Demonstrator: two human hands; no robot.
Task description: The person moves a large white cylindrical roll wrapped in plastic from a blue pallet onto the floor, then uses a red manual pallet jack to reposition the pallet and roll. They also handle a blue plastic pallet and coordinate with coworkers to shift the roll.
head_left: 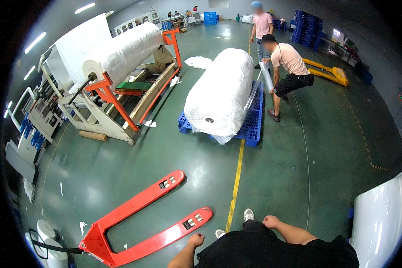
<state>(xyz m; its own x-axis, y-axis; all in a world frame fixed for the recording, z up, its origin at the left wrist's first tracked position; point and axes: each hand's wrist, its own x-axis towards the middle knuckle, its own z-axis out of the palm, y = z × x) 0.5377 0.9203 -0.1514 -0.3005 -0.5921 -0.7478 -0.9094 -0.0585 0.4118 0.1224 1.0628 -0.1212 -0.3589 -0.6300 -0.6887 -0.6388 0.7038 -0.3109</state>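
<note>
My left hand (pixel 196 240) hangs near the tip of one fork of a red pallet jack (pixel 143 241), apart from it, with its fingers curled and nothing seen in them. By my right thigh, my right hand (pixel 271 221) is loosely closed, also with nothing showing. Ahead of me a large white roll (pixel 219 94), wrapped in clear film, lies on a blue plastic pallet (pixel 254 120). Beside its right side a crouching person (pixel 292 62) in a peach shirt holds a long roll of stretch film (pixel 266 78), its film drawn toward the white roll.
A machine frame with orange arms (pixel 116 105) carries another big white roll (pixel 129 49) at the left. Another person (pixel 262 24) in a pink shirt stands behind. A yellow pallet jack (pixel 339 78) and stacked blue pallets (pixel 306 29) are far right. A shiny white roll (pixel 382 219) is close by my right.
</note>
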